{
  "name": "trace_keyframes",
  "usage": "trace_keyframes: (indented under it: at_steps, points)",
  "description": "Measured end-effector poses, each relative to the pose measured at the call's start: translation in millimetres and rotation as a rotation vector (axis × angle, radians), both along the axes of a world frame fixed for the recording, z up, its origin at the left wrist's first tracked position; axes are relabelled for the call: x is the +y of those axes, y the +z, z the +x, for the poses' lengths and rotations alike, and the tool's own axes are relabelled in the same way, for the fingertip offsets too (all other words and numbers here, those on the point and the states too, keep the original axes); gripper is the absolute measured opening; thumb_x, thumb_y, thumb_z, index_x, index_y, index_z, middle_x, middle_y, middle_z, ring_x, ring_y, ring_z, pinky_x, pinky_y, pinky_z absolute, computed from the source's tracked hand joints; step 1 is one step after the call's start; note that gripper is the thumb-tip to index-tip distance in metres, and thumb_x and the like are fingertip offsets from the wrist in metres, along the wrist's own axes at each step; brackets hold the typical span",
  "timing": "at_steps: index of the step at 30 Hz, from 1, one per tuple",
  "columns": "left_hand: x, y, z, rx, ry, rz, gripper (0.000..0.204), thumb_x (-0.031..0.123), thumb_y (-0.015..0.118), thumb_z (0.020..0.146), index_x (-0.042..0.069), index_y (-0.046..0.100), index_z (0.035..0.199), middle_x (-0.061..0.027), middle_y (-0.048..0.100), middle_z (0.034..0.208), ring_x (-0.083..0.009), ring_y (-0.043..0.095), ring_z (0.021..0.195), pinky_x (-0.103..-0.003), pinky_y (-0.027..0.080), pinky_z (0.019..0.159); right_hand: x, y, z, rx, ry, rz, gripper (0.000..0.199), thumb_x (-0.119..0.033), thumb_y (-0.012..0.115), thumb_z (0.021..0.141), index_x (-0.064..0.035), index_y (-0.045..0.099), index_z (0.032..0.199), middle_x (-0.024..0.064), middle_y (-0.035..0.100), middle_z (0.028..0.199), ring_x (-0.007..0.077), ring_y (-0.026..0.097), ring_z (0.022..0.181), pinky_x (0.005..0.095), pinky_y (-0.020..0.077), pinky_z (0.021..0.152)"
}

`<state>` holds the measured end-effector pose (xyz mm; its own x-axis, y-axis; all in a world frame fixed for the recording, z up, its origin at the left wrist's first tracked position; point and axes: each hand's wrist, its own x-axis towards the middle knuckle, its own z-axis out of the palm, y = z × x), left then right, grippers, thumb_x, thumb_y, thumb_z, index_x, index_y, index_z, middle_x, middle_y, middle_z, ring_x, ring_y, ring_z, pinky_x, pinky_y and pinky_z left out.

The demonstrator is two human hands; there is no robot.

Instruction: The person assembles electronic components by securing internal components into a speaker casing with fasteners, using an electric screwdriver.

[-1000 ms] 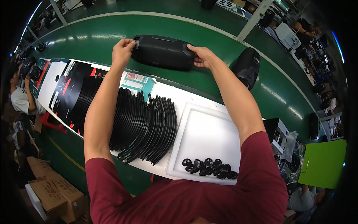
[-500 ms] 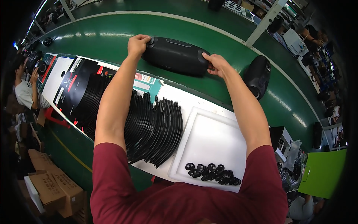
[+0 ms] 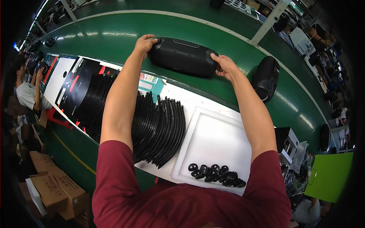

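Hiding speaker [image 3: 183, 56] ends: both hands.

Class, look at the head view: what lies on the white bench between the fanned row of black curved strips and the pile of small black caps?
In the head view, only the white foam tray's bare floor.

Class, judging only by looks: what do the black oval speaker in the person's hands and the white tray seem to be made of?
Black oval speaker: probably matte plastic or fabric mesh, since it shows only faint, dull highlights. White tray: likely foam or moulded plastic, with a uniform matte white surface and a raised rim; the picture leaves it open.
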<state>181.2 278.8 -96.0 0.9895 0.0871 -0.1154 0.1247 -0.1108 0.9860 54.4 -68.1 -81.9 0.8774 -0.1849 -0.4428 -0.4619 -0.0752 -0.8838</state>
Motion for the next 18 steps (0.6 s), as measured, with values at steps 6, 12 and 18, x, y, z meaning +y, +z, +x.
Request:
trace_keyframes:
  at_steps: [6,12,18]
  points:
    - [-0.9,6.3,-1.7,-0.056,-0.072,0.158,0.030,0.015,0.081,0.089,0.004,0.073,0.117,-0.0073,0.075,0.102,-0.0165,0.067,0.093,-0.032,0.050,0.088,-5.2,-3.6,-7.4,-0.018,-0.016,-0.008,0.037,-0.046,0.077,0.094,-0.0194,0.052,0.090,-0.0055,0.052,0.078,0.0088,0.049,0.069,0.0271,0.0471,0.061]
    - [-28.1,10.4,-4.2,-0.008,-0.123,0.128,0.036,0.032,0.082,0.090,0.004,0.074,0.112,-0.0063,0.074,0.099,-0.0174,0.065,0.088,-0.033,0.050,0.082,-28.4,-13.1,-8.0,-0.007,-0.030,-0.008,0.044,-0.049,0.079,0.092,-0.0156,0.053,0.104,-0.0013,0.053,0.092,0.0136,0.052,0.083,0.0318,0.0494,0.068]
    - [-19.5,-6.3,-4.2,0.184,-0.203,-0.020,0.042,0.039,0.082,0.090,0.001,0.072,0.106,-0.0087,0.073,0.099,-0.0199,0.062,0.089,-0.038,0.049,0.083,-21.9,-7.4,-11.9,-0.058,-0.050,-0.011,0.045,-0.050,0.080,0.091,-0.0141,0.056,0.104,-0.0001,0.056,0.091,0.0134,0.054,0.082,0.0310,0.0485,0.067]
